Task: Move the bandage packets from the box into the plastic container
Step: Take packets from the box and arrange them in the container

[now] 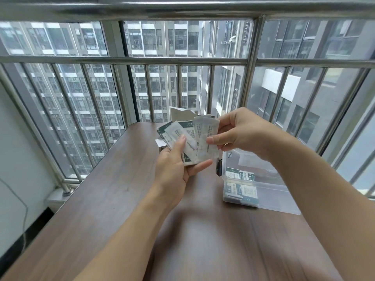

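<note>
My left hand (pixel 174 167) holds a fanned bunch of white and green bandage packets (pixel 178 134) above the table, thumb pressed on top. My right hand (pixel 237 130) pinches one white packet (pixel 205 138) at the right side of that bunch, between thumb and fingers. Behind the packets, the white box (pixel 180 113) with its flap up stands on the table, mostly hidden. The clear plastic container (pixel 261 191) sits to the right under my right forearm, with several green and white packets (pixel 241 185) lying inside.
The brown wooden table (pixel 113 199) runs up to a steel window railing (pixel 142 60) at the back. A black clip (pixel 218 169) is on the container's left wall. A thin cable (pixel 24 209) hangs by the left wall.
</note>
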Demonstrator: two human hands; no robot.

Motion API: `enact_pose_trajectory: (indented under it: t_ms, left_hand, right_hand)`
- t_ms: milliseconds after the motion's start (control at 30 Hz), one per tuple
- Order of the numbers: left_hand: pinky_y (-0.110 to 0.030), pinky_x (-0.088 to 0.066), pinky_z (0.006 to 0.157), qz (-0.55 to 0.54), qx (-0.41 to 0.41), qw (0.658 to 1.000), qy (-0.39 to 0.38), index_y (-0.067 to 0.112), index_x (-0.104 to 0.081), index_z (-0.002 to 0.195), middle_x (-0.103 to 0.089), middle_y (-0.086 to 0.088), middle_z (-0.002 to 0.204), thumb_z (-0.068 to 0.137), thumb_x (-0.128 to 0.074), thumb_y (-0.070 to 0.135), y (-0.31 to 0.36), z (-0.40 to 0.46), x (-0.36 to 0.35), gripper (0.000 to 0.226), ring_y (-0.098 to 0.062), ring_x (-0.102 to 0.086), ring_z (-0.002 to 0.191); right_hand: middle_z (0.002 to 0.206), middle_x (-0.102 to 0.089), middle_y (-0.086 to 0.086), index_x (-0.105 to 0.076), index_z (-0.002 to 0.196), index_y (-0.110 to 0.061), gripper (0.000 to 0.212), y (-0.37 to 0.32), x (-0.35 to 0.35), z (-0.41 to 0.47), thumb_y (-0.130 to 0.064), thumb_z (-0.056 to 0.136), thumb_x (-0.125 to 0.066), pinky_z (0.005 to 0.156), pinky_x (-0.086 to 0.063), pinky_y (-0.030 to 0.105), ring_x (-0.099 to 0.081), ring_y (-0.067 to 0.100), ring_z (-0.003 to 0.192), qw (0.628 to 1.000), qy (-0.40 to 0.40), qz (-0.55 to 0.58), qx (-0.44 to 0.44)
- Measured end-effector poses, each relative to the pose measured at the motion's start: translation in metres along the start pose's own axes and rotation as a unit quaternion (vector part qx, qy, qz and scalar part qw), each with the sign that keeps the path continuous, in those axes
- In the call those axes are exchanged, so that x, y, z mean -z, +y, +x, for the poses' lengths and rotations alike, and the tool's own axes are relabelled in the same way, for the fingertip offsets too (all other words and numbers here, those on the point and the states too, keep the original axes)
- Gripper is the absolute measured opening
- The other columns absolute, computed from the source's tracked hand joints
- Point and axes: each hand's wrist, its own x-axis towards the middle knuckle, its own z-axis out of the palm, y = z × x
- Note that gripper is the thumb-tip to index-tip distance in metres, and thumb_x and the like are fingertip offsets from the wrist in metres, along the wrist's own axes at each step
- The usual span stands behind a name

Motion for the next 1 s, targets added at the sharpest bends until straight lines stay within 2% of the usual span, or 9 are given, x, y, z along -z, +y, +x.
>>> enact_pose_trajectory:
  t_ms: [133,267,367,467,567,667,867,1000]
  left_hand:
    - [-0.029,-0.062,0.056,0.030,-0.019,0.999,0.011,0.015,-0.065,0.113,-0.078,-0.006,0.103,0.103,-0.051,0.015,-0.005,0.003,0.002,0.017,-0.023,-0.077,0.088]
    - [-0.027,-0.060,0.052,0.040,-0.031,0.998,0.028,0.014,-0.066,0.115,-0.078,-0.002,0.097,0.099,-0.058,0.012,-0.008,0.006,0.004,0.018,-0.020,-0.077,0.084]
    - [-0.027,-0.061,0.055,0.033,-0.032,0.998,0.032,0.015,-0.068,0.109,-0.079,-0.002,0.096,0.097,-0.061,0.013,-0.006,0.007,0.006,0.014,-0.021,-0.077,0.083]
    - [-0.025,-0.060,0.056,0.025,-0.029,0.999,0.021,0.016,-0.066,0.113,-0.078,-0.002,0.102,0.097,-0.060,0.011,-0.006,0.007,0.008,0.018,-0.021,-0.077,0.086]
    - [-0.026,-0.060,0.057,0.015,-0.013,1.000,0.006,0.009,-0.060,0.128,-0.074,-0.013,0.118,0.099,-0.057,0.012,-0.007,0.007,0.007,0.029,-0.027,-0.076,0.093]
    - [-0.027,-0.060,0.059,0.026,-0.004,1.000,-0.007,0.005,-0.058,0.132,-0.071,-0.020,0.120,0.101,-0.056,0.012,-0.009,0.008,0.009,0.032,-0.033,-0.074,0.099]
    - [-0.026,-0.059,0.056,0.050,-0.007,0.999,0.012,0.006,-0.063,0.123,-0.074,-0.018,0.114,0.094,-0.063,0.005,-0.009,0.010,0.011,0.029,-0.031,-0.074,0.100]
    - [-0.025,-0.058,0.055,0.070,-0.019,0.997,0.037,0.009,-0.068,0.112,-0.076,-0.011,0.105,0.090,-0.070,0.004,-0.010,0.010,0.012,0.023,-0.019,-0.076,0.089]
  right_hand:
    - [0.098,-0.078,0.018,-0.077,0.102,-0.002,0.023,0.000,-0.002,0.000,0.001,0.080,-0.080,0.083,-0.062,0.036,-0.073,0.027,0.086,1.000,-0.016,0.027,0.004]
    - [0.090,-0.075,0.016,-0.073,0.106,0.000,0.030,-0.001,-0.008,0.000,0.006,0.078,-0.080,0.066,-0.061,0.025,-0.072,0.019,0.074,0.999,0.001,0.041,0.016]
    - [0.082,-0.071,0.014,-0.070,0.110,0.000,0.035,-0.001,-0.010,0.000,0.008,0.077,-0.079,0.065,-0.061,0.026,-0.070,0.019,0.071,0.998,0.013,0.049,0.028]
    - [0.080,-0.071,0.012,-0.066,0.115,-0.004,0.044,-0.001,-0.013,-0.001,0.011,0.076,-0.079,0.062,-0.061,0.026,-0.073,0.017,0.066,0.997,0.033,0.056,0.043]
    - [0.095,-0.070,0.010,-0.066,0.120,-0.013,0.054,-0.002,-0.017,-0.001,0.010,0.074,-0.082,0.064,-0.064,0.033,-0.076,0.021,0.071,0.994,0.058,-0.018,0.095]
    - [0.106,-0.063,0.002,-0.065,0.128,-0.025,0.064,-0.002,-0.020,-0.003,0.006,0.075,-0.083,0.065,-0.064,0.033,-0.075,0.021,0.074,0.983,0.050,-0.117,0.130]
    - [0.105,-0.069,-0.002,-0.075,0.113,-0.022,0.046,0.001,-0.020,-0.002,-0.001,0.075,-0.086,0.065,-0.063,0.026,-0.075,0.016,0.072,0.974,0.094,-0.122,0.169]
    - [0.103,-0.071,0.007,-0.076,0.104,-0.012,0.037,0.004,-0.019,0.002,0.004,0.072,-0.086,0.064,-0.064,0.031,-0.076,0.022,0.074,0.980,0.100,-0.060,0.162]
